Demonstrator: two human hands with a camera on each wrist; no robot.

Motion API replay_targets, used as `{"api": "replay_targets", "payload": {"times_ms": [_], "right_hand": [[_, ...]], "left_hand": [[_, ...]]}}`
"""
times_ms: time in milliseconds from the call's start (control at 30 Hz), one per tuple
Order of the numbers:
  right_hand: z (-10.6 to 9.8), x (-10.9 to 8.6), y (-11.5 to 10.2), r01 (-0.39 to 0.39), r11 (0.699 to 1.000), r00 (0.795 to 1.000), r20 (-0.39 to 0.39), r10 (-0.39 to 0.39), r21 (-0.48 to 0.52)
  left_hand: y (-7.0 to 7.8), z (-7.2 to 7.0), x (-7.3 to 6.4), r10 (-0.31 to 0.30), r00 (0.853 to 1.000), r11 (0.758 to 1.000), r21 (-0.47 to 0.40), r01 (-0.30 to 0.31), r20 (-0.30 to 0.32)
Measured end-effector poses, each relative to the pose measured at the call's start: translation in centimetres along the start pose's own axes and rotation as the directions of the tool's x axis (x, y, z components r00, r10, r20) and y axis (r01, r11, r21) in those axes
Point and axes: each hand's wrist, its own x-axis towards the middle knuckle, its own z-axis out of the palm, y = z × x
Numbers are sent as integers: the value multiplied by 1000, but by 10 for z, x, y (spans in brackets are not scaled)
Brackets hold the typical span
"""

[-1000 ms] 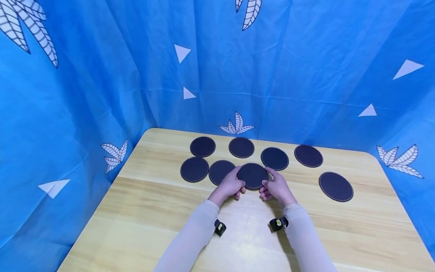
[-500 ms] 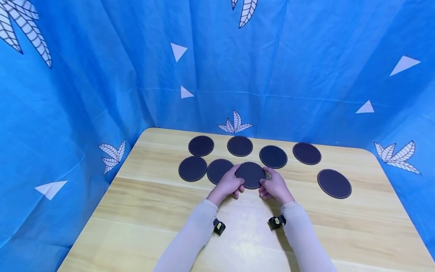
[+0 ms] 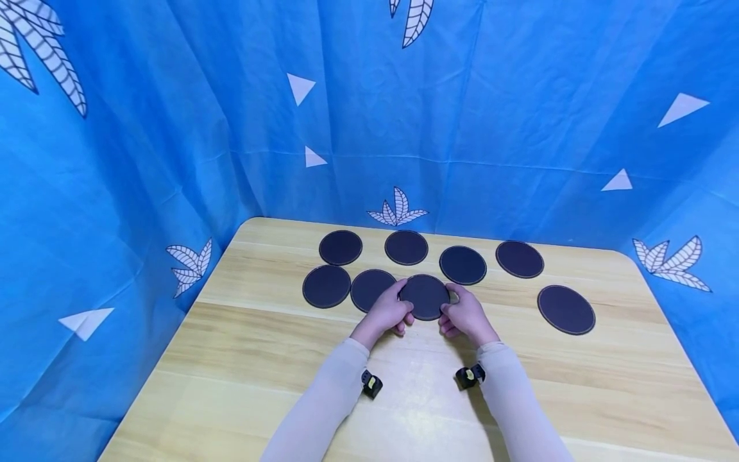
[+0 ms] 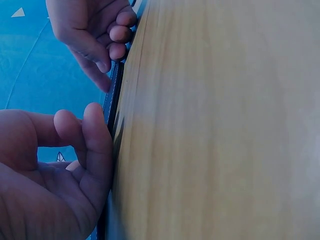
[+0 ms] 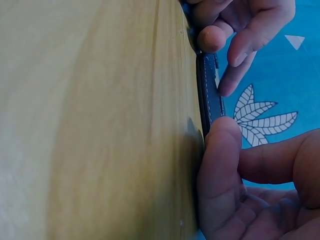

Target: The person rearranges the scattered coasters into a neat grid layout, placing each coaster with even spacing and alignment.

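A round dark coaster (image 3: 424, 297) with stitching near its rim lies flat between the two hands, at or just over the wooden table. My left hand (image 3: 390, 310) holds its left edge with thumb and index finger, the other fingers curled below. At the opposite edge, my right hand (image 3: 465, 316) grips the rim in the same way. In the right wrist view the coaster's stitched edge (image 5: 211, 90) shows between the hands, very low over the wood. Close beside the left hand lies another coaster (image 3: 371, 290), partly covered by that hand.
Several more dark coasters lie about: a left one (image 3: 326, 286), a back row including one (image 3: 407, 247) near the far edge, and one (image 3: 566, 310) at the right. The wooden table (image 3: 242, 372) ends at a blue patterned curtain (image 3: 369, 115) behind and at both sides.
The head view has shifted slightly, so everything sits a little further left. Both hands stay at the same coaster's edges, and the coasters keep their places on the table.
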Motion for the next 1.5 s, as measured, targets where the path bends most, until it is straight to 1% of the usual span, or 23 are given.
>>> {"api": "replay_targets", "payload": {"times_ms": [267, 433, 533, 667, 867, 967, 1100, 1267, 1367, 1500], "right_hand": [[-6, 1, 1, 8, 1000, 1000, 7, -8, 3], [-11, 0, 1, 17, 1000, 1000, 22, -17, 5], [-18, -4, 1, 36, 999, 999, 39, -37, 11], [-30, -10, 0, 65, 998, 997, 46, -66, 15], [-50, -17, 2, 97, 995, 995, 25, -96, -23], [-56, -16, 5, 81, 996, 997, 11, -81, -44], [-60, -9, 8, 49, 996, 999, 13, -48, -73], [-63, 0, 10, 29, 993, 999, 27, -26, -114], [-65, 2, 10, 22, 994, 999, 38, -18, -110], [-66, 2, 10, 19, 994, 999, 52, -14, -103]], "left_hand": [[3, 3, 4, -12, 1000, 1000, 24, 12, 8], [5, 5, 5, -7, 1000, 999, 35, 7, 11], [7, 9, 3, 2, 1000, 999, 54, -3, 18], [13, 15, 0, 9, 999, 997, 81, -13, 43], [25, 29, -4, 50, 995, 989, 134, -61, 85], [28, 38, -4, 52, 993, 990, 129, -65, 107], [31, 49, -2, 48, 991, 989, 133, -65, 127], [36, 60, -1, 34, 990, 986, 159, -56, 137], [39, 65, -1, 21, 989, 982, 185, -48, 144], [45, 74, 0, 29, 986, 974, 218, -64, 162]]}}
